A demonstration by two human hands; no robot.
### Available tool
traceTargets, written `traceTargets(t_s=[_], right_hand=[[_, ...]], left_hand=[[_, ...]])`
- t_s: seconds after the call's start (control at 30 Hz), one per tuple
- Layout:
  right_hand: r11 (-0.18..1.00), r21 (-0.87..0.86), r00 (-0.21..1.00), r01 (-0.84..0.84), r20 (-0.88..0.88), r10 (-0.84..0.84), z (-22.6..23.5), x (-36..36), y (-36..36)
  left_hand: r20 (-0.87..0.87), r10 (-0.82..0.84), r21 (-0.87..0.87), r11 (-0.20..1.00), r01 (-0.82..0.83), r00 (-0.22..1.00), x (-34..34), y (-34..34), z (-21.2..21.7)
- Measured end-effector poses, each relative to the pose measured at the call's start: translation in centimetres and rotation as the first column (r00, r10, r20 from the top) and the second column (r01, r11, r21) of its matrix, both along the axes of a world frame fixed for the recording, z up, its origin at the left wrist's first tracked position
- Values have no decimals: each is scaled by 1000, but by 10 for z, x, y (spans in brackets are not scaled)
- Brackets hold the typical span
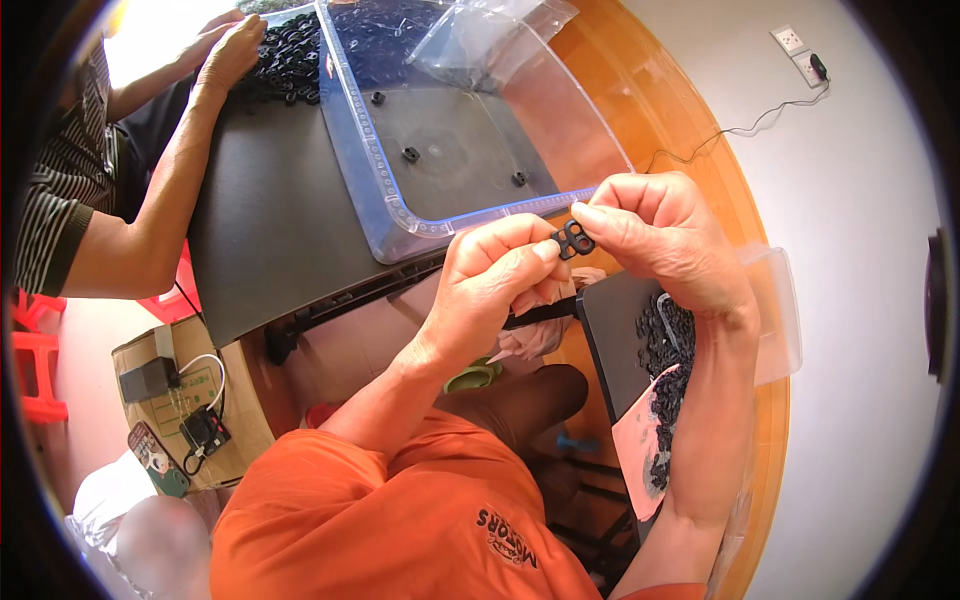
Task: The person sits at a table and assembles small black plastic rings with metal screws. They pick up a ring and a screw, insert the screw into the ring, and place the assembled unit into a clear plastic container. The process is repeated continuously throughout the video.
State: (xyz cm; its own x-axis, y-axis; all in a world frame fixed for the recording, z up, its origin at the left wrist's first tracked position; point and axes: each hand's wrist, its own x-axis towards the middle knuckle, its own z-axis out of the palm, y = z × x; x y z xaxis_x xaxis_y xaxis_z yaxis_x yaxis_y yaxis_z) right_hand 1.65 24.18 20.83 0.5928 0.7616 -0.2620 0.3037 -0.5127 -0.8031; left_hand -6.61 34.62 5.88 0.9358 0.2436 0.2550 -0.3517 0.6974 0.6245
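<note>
Just beyond the near rim of a clear plastic bin (352,150), I hold a small black plastic piece with round holes (573,240) between both hands. My left hand (495,265) pinches its left side with thumb and forefinger, the other fingers curled. From the right, my right hand (660,235) is closed with its thumb and forefinger at the piece's upper right edge. Inside the bin, a few separate black pieces (411,155) lie on the bottom, with many more heaped at the far end under a clear plastic bag (485,40).
At far left a co-worker's hands (232,55) are at a heap of black pieces (290,60) on the dark table (270,190). Beside my right forearm, more black pieces (660,335) lie by a pink sheet (635,440). A cardboard box (250,430) carries chargers and a phone (157,458).
</note>
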Motion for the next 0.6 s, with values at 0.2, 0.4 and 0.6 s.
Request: traceTargets(t_s=[0.2, 0.4, 0.6], right_hand=[[1000, -10, 1000, -27, -4, 27, 2, -1, 5], [999, -28, 1000, -24, 19, 25, 4, 1, 6], [999, -30, 999, -35, 36, 36, 3, 0, 8]], left_hand=[[25, 25, -30, 999, -24, 999, -2, -2, -1], [29, 47, -42, 998, -46, 998, -3, -4, 2], [33, 41, -49, 998, -40, 999, -2, -3, -1]])
